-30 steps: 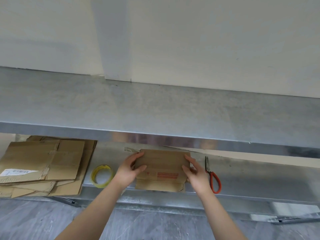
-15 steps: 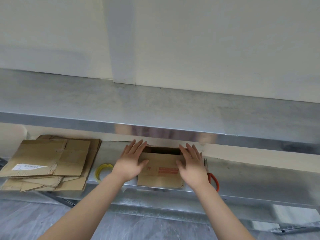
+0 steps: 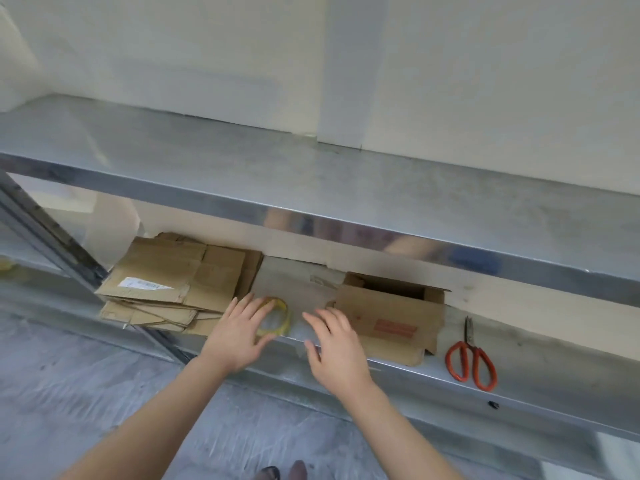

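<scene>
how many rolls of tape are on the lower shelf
1: a yellow tape roll on the lower shelf, between the flattened cardboard stack and the open box, partly under the left hand. A yellow blur at the far left edge is unclear.

One tape roll (image 3: 283,311), one box (image 3: 388,320) (open-topped), one scissors (image 3: 469,345), one cardboard stack (image 3: 180,282)

No text is legible. The white shipping label (image 3: 138,284) on the flattened cardboard stack (image 3: 194,271), at 9 o'clock, and the red print block (image 3: 394,329) on the open cardboard box (image 3: 388,306), at centre, are both too blurred to read.
</scene>
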The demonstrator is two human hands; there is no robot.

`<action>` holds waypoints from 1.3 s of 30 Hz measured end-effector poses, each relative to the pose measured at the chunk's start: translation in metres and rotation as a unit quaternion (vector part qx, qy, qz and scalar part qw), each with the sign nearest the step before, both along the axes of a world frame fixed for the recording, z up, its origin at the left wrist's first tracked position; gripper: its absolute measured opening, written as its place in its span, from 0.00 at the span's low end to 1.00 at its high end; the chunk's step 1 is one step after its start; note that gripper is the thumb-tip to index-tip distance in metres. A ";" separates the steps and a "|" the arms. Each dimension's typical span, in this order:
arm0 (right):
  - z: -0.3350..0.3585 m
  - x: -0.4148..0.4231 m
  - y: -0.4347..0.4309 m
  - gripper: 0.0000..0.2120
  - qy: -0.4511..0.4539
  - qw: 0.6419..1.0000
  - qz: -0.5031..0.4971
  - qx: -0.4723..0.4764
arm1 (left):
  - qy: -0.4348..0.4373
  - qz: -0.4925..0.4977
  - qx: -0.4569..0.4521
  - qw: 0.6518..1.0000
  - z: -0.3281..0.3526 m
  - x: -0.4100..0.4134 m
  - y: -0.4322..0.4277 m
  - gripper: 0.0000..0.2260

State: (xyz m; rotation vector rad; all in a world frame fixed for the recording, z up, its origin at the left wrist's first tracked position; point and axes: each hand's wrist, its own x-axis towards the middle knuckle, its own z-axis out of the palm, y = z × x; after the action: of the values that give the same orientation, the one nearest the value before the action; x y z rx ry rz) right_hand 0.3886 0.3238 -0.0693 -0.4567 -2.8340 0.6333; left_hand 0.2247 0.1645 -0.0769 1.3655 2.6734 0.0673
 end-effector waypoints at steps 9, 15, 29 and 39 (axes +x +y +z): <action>-0.062 -0.039 -0.029 0.20 -0.172 0.972 -0.154 -0.047 | -0.085 -0.064 -0.009 0.994 -0.042 -0.033 -0.009 0.24; -0.081 -0.064 -0.038 0.07 -0.147 0.953 -0.251 -0.081 | -0.031 -0.117 0.043 0.992 -0.058 -0.054 -0.005 0.11; -0.091 -0.071 -0.040 0.08 -0.159 0.954 -0.245 -0.062 | 0.013 -0.267 0.095 0.959 -0.030 -0.071 -0.006 0.11; -0.072 -0.077 -0.043 0.06 -0.085 0.973 -0.201 -0.073 | -0.051 -0.191 0.102 0.975 -0.020 -0.082 -0.008 0.07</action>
State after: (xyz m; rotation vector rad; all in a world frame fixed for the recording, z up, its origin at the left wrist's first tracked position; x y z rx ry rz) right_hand 0.3119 0.2803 -0.1417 -1.1227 -2.7289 0.7473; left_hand 0.1423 0.1568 -0.0966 1.8570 2.3261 0.3687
